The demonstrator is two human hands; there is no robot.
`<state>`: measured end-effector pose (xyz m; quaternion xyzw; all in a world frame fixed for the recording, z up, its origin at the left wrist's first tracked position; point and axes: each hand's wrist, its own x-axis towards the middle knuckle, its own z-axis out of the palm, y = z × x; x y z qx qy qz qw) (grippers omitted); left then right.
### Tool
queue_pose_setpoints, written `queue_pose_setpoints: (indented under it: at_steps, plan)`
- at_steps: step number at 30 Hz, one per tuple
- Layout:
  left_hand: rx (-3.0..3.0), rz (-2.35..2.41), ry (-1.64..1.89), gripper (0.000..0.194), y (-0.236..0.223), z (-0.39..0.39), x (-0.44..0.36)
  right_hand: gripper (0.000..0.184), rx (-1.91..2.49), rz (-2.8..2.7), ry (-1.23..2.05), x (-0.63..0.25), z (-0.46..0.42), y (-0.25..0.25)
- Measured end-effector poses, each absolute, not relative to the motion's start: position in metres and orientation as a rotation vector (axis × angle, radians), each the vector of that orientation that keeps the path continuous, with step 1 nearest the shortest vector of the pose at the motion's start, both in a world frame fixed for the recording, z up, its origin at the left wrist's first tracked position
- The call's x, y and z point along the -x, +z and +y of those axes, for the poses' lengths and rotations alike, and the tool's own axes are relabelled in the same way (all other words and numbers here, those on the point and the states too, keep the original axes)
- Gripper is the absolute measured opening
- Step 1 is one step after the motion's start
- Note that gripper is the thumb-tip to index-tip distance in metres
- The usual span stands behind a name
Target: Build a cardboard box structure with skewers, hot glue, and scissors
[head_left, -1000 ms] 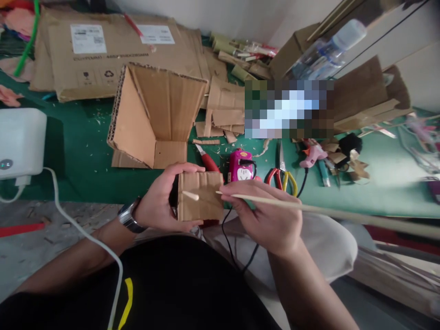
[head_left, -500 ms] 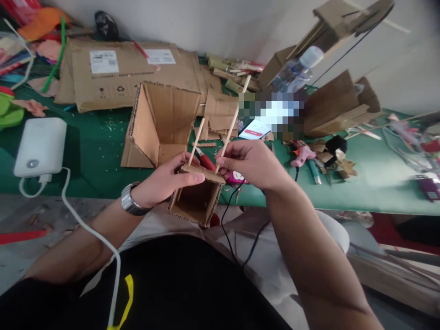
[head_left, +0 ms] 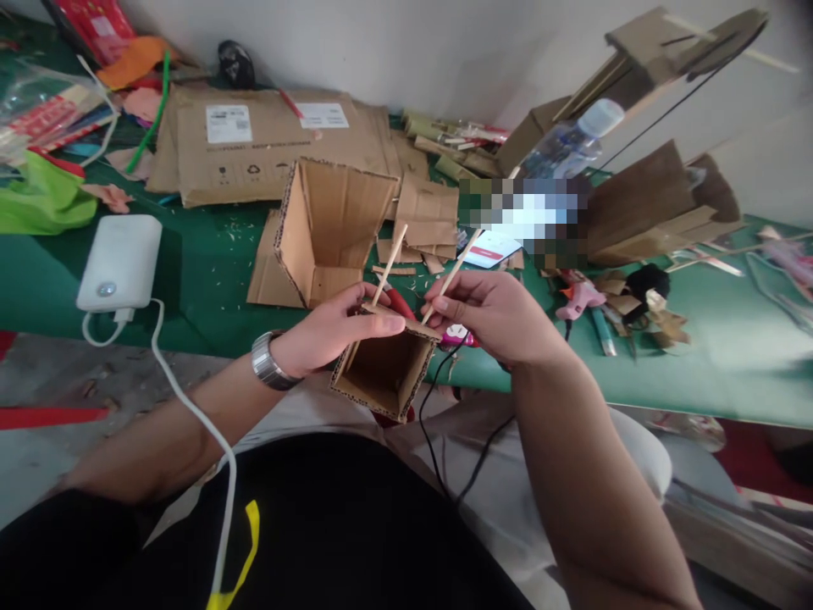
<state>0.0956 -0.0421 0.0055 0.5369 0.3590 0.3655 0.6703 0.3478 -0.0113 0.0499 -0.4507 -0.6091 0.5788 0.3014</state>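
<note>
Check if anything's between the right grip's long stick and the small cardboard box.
Nothing visible is. The right grip holds the long stick, lower end at the top of the small cardboard box; whether it goes in is unclear. The left grip and short stick are left of it.

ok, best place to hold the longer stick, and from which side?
Low on the longer stick, just above the small cardboard box, likely from the right: its shaft is thin, the shorter stick stands to its left, and the right hand pinches there.
</note>
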Motion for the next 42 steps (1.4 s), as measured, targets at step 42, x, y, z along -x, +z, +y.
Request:
queue_pose_setpoints:
  at_steps: [42]
  plan:
    - [-1.406, 0.967, 0.708, 0.041, 0.018, -0.003, -0.093, 0.024, 1.340, -1.700, 1.151, -0.334, -0.005, 0.043]
